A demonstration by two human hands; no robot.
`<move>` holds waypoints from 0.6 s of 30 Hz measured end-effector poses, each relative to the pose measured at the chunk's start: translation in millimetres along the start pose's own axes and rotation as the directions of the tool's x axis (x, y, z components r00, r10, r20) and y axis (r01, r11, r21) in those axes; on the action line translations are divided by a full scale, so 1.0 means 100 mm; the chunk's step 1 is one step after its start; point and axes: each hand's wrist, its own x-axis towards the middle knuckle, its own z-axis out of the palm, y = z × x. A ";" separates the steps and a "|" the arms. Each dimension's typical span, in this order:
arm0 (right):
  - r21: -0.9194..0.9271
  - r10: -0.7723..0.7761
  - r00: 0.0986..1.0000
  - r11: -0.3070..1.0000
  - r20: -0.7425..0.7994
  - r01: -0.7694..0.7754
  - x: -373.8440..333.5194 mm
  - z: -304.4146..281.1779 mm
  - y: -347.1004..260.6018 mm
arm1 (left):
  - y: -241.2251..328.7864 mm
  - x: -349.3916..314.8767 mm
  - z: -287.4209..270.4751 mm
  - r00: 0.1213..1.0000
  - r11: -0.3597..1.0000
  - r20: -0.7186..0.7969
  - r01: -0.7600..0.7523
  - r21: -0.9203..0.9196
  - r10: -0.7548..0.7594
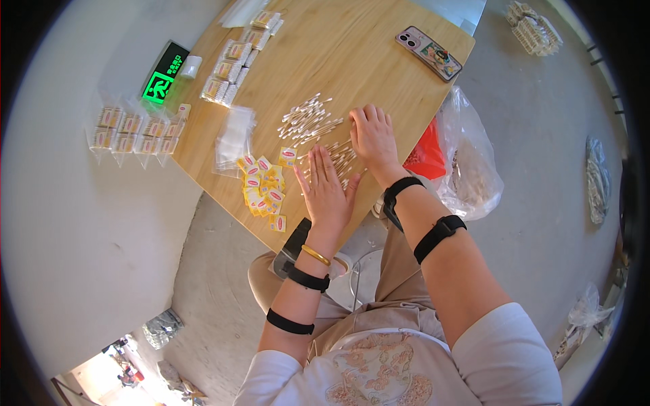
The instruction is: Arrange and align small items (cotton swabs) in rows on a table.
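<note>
1. Starting way out left of both hands: a green lit sign [164,74] lies flat on the pale floor, with a row of filled clear bags [133,133] nearer the person, each showing tan contents through glossy plastic.
2. Moving right onto the wooden table [379,74], which is light wood with a smooth grain and a rounded edge. More packed bags [229,70] run in a line up the table's far left side.
3. Just left of the left hand sits a limp stack of empty clear bags [234,137], then a messy heap of little yellow and red paper labels [263,189], square-ish and flat.
4. The left hand [326,191] is open, fingers straight and together, gripping nothing, edge-on to the table and pressed up against the cotton swabs [336,159].
5. Those swabs are thin white sticks with fluffy tips. The bunch between the hands lies mostly with its long axis running left to right, slightly tilted. A looser pile [306,120] lies just beyond the hands, its sticks pointing every which way.
6. The right hand [372,140] is open too, palm down, fingers spread over the swabs, holding nothing. Both forearms wear black straps.
7. Far right of the right hand, at the table's far corner, a phone [428,53] in a pinkish case lies face down.
8. Right of the table there's a crinkly clear plastic bag [470,159] with something red inside, sitting on grey concrete floor.
</note>
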 end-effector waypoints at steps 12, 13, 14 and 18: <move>0.021 -0.008 1.000 1.000 -0.017 0.009 0.00 0.01 0.01 | 0.11 -0.08 -0.06 0.999 0.992 -0.033 0.016 -0.124 -0.020; 0.024 -0.009 1.000 1.000 -0.020 0.009 0.00 0.00 0.01 | 0.13 -0.08 -0.06 0.999 0.993 -0.019 0.030 -0.115 -0.032; 0.028 -0.009 1.000 1.000 -0.022 0.009 0.00 0.00 0.00 | 0.15 -0.08 -0.06 0.999 0.993 -0.004 0.044 -0.106 -0.044; 0.028 -0.006 1.000 1.000 -0.009 0.006 0.00 -0.01 0.01 | 0.23 -0.10 -0.05 0.998 0.991 -0.006 0.057 -0.120 -0.058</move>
